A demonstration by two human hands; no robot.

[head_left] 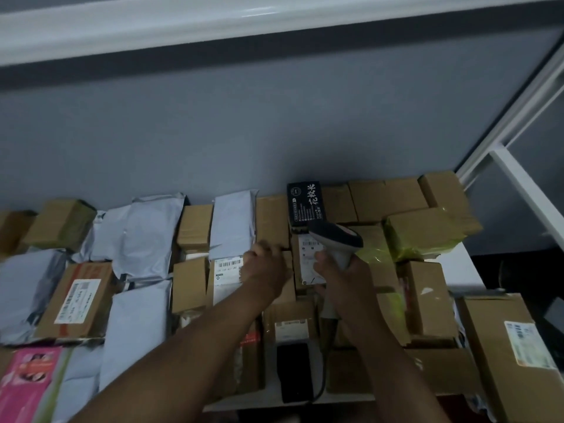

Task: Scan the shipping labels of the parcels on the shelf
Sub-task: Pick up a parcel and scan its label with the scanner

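Note:
My right hand grips the handle of a grey barcode scanner, whose head hangs over a small carton with a white shipping label. My left hand has its fingers curled over the edge of a brown carton just left of that label. Another white label with a barcode lies on a carton directly left of my left hand. The scanner's cable runs down toward the front edge.
The shelf is packed with brown cartons and grey poly mailers. A black printed box stands behind the scanner. A labelled carton lies at left, another at right, a pink package at front left. White shelf frame on the right.

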